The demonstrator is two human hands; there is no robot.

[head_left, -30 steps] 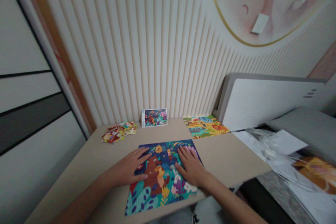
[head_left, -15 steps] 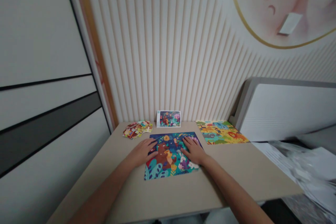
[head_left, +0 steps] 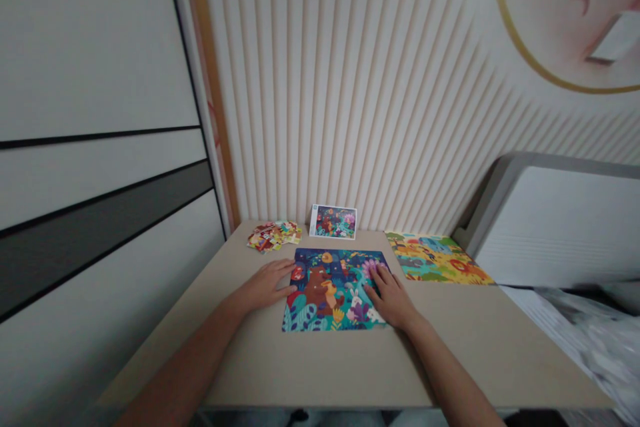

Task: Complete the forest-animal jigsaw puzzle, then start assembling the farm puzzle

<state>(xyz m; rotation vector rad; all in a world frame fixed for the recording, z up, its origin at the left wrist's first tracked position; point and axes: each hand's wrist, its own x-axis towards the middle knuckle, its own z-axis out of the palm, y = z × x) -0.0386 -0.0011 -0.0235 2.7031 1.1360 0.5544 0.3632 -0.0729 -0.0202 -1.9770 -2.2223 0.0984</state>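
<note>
A colourful jigsaw puzzle (head_left: 330, 297) with a brown bear and a white rabbit lies flat on the table in front of me. At its left edge rests my left hand (head_left: 267, 285), fingers stretched out and the tips touching the border. My right hand (head_left: 391, 297) lies over the right side, its fingers spread across the pink flower. Neither hand grips anything. Behind the puzzle, a picture card (head_left: 334, 222) with the same scene leans against the wall.
A pile of loose puzzle pieces (head_left: 274, 235) sits at the table's back left. A yellow-green animal puzzle (head_left: 435, 257) lies at the back right. The ribbed wall (head_left: 320, 93) borders the table (head_left: 310, 370) behind; clear plastic wrapping (head_left: 590, 327) lies off its right side.
My left hand has slid outward from the puzzle to its left edge. My right hand has shifted toward the right edge. The puzzle sits straighter, and the whole view has tilted a little.
</note>
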